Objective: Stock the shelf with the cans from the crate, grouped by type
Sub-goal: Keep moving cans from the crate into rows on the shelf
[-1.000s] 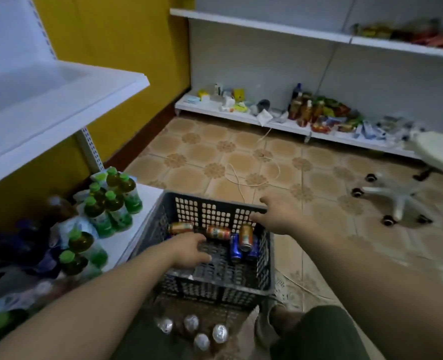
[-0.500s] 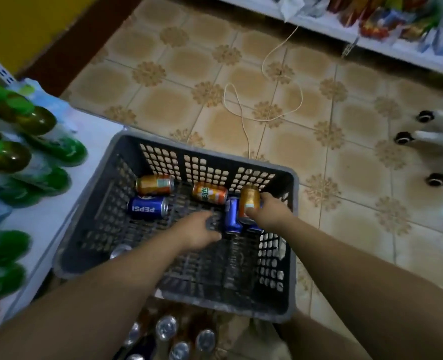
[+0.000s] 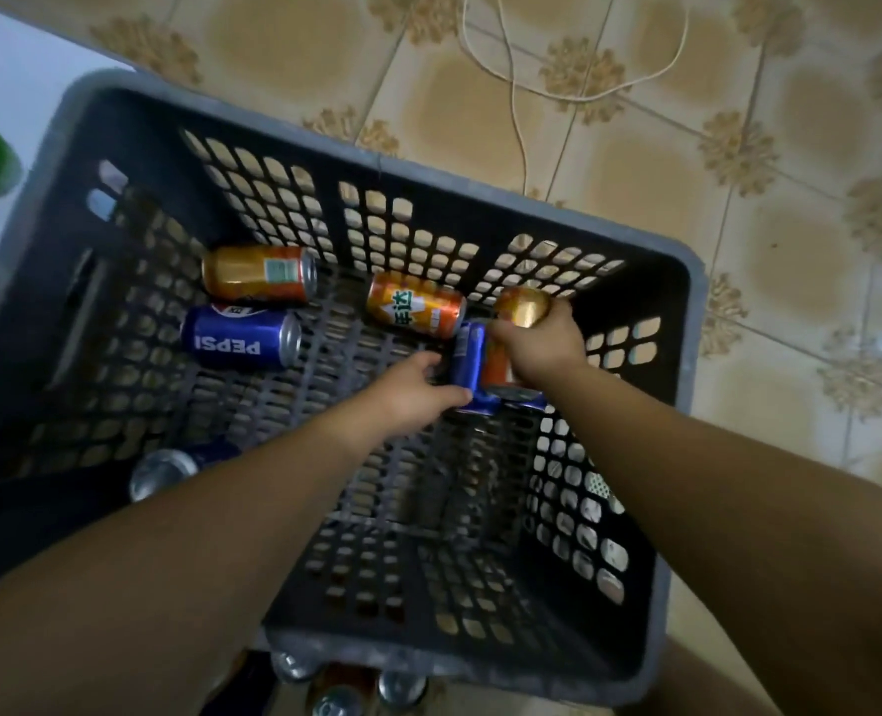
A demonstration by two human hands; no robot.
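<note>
My right hand (image 3: 539, 348) is closed round an orange can (image 3: 519, 312) at the far right of the crate (image 3: 376, 165). The fingers wrap the middle of this can, and its long axis points away from me, tilted a little. Just to the left of it, touching it, is a blue can (image 3: 468, 356) with nearly the same direction of axis. My left hand (image 3: 410, 392) is against the left side of this blue can, fingers above and thumb below. I cannot tell whether it is already gripping or only touching.

The coming move turns on this, I think: each hand has its own can directly in front of it, so both can lift straight up with no crossing of the arms. The white shelf (image 3: 40, 59) lies to the left of the crate, so the left hand is nearer to it.

The other cans lie on their sides, well apart from the hands. One blue can reads PEPSI (image 3: 242, 339), upside down from my view, its axis left to right. Behind it is a second orange can (image 3: 259, 273) with a small green label that I cannot read. A third orange can (image 3: 415, 306) shows Chinese characters; I read only 达.
</note>
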